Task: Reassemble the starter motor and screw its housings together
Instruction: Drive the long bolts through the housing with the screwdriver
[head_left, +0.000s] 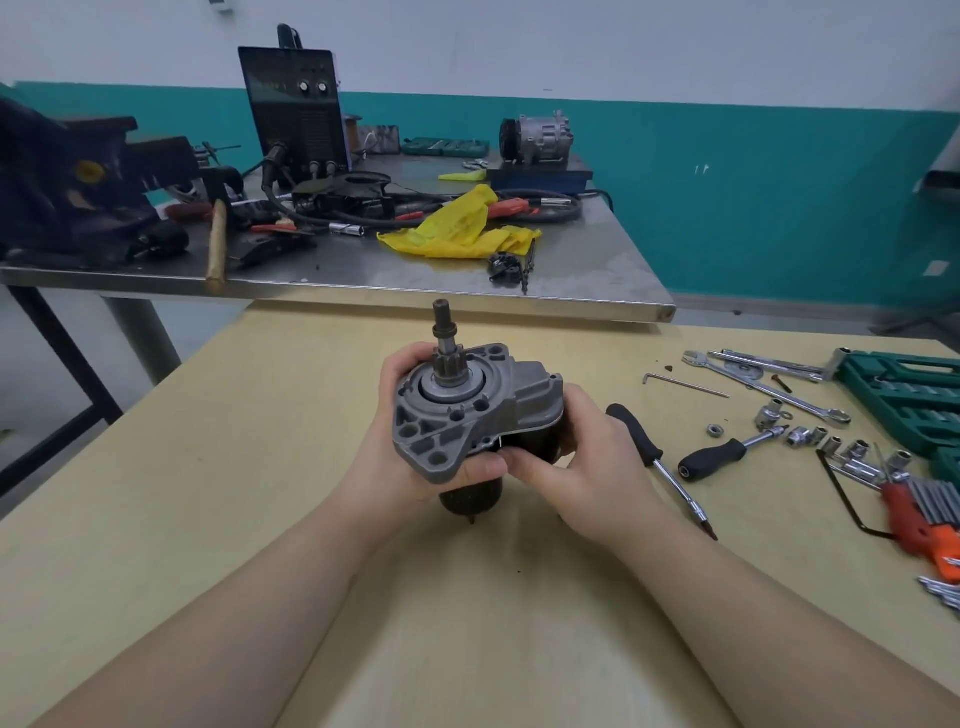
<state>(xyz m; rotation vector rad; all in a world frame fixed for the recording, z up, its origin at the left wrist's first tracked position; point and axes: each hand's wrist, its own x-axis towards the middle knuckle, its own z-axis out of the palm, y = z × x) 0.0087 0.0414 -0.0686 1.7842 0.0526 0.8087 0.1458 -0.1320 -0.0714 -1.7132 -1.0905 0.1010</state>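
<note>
Grey metal starter motor (470, 415) was held upright above the pale wooden counter (260, 467), shaft up. The left hand (415, 457) and right hand (582, 457) gripped its sides, fingers (535, 470) curled around it. Tools lay near the right edge; a steel bench (571, 260) stood behind.

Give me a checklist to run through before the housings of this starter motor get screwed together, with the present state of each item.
1. Both hands on the starter motor: ok, left hand and right hand grip it.
2. Grey front housing seated on the black body: cannot tell, the fingers hide most of the seam.
3. Pinion shaft through the housing: ok, it points up.
4. Screwdriver close by: ok, on the table right of the right hand.
5. Housing screws located: cannot tell.
</note>
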